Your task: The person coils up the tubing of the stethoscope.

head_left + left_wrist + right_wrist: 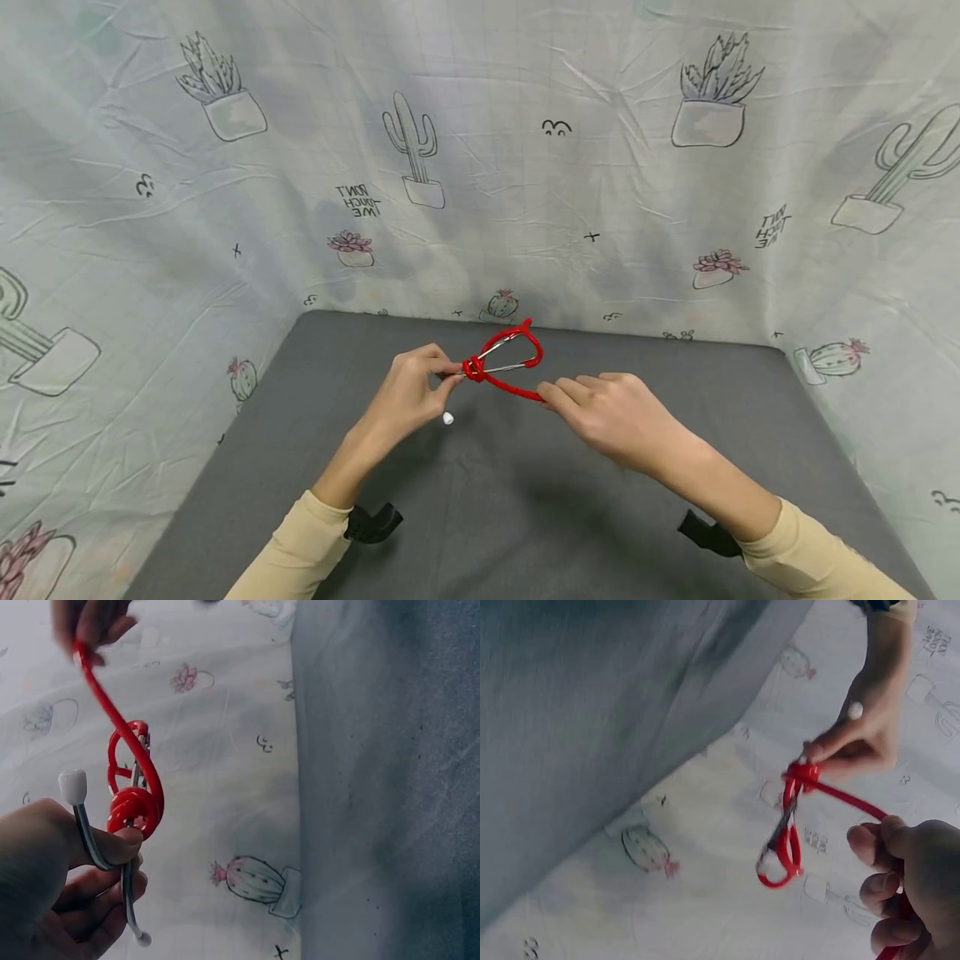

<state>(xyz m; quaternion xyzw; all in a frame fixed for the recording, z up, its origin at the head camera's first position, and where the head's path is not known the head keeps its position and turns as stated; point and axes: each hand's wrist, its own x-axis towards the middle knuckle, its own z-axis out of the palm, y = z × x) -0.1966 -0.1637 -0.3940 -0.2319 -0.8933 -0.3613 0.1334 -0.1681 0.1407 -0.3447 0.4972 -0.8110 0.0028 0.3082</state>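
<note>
My left hand pinches a bent metal wire hook between thumb and fingers. One white-capped end of the hook rises above the thumb, while another white tip sticks out below. Just beyond these fingertips, a red cord is wound into a knot around the metal. Past the knot, the cord forms a loop along two silver bars, with a short end poking up at the far side. My right hand grips the cord's other length, which runs straight from the knot; its tail emerges below the curled fingers.
Under both hands lies a grey table surface. A pale cloth printed with cacti hangs behind it and along the sides. Black straps show at both wrists, beside cream sleeves.
</note>
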